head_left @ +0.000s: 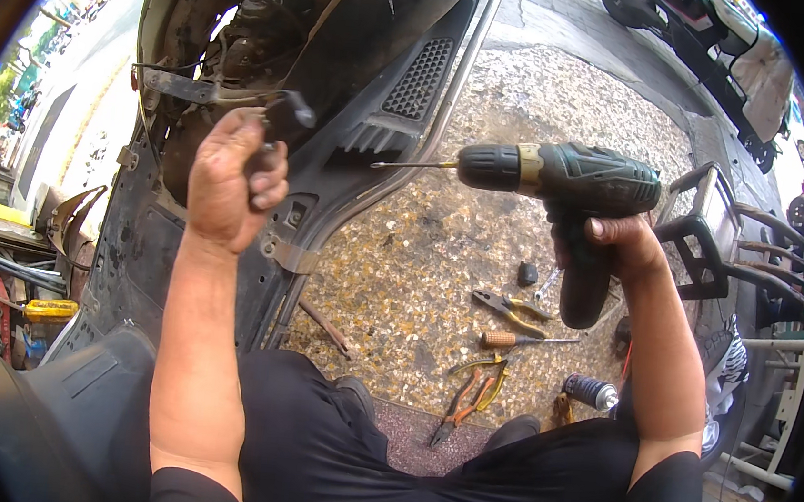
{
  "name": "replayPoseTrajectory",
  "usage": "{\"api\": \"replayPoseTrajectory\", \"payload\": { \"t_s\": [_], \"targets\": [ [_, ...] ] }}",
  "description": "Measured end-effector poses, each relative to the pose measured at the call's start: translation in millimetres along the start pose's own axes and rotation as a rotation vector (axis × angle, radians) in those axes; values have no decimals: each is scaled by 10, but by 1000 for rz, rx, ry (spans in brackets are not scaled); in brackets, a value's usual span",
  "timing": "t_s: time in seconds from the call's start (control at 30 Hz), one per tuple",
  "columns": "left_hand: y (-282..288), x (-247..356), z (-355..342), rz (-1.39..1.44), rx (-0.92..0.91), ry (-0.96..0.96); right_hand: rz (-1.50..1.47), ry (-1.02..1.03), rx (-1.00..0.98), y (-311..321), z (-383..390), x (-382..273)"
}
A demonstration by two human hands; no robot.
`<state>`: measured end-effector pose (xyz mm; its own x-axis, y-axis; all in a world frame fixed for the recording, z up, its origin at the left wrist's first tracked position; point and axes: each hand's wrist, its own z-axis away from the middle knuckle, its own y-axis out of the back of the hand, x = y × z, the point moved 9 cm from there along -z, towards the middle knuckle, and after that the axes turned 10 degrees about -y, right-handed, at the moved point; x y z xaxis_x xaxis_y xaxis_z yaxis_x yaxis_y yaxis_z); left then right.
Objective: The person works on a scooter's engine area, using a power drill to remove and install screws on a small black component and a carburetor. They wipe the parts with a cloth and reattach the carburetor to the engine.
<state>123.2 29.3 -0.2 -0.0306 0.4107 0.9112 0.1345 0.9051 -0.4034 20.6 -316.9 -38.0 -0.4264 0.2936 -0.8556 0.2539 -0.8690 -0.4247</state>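
My right hand (628, 242) is wrapped round the grip of a dark green cordless drill (595, 177), held level above the floor. Its long thin bit (414, 165) points left toward the dark body panels of a scooter (375, 124). My left hand (229, 179) is raised beside the scooter's opened side, fingers curled and pinched together. Something small and dark shows between them, too blurred to name. Just above those fingertips is a dark blurred piece (290, 107); whether I hold it or it belongs to the scooter, I cannot tell.
On the speckled floor lie pliers (511, 310), a wooden-handled screwdriver (528, 340), orange-handled pliers (463, 405) and a spray can (590, 393). A dark metal frame (700, 234) stands at right. Another scooter (716, 49) is parked at the far right.
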Motion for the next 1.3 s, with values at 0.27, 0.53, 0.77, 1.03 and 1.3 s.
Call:
{"api": "replayPoseTrajectory", "payload": {
  "t_s": [0.27, 0.53, 0.77, 1.03, 1.3],
  "targets": [
    [142, -31, 48, -47, 17, -12, 1002, -447, 551, 949, 11, 560],
    [83, -27, 28, -71, -64, -30, 888, -527, 555, 1320, -88, 1084],
    [68, -40, 25, -39, -69, -50, 905, -560, 588, 1404, -158, 1208],
    [98, -55, 33, -56, 106, -18, 874, -474, 520, 976, 13, 629],
    [111, -125, 44, 62, 185, 18, 733, -249, 395, 627, 488, -356]
  ]
}}
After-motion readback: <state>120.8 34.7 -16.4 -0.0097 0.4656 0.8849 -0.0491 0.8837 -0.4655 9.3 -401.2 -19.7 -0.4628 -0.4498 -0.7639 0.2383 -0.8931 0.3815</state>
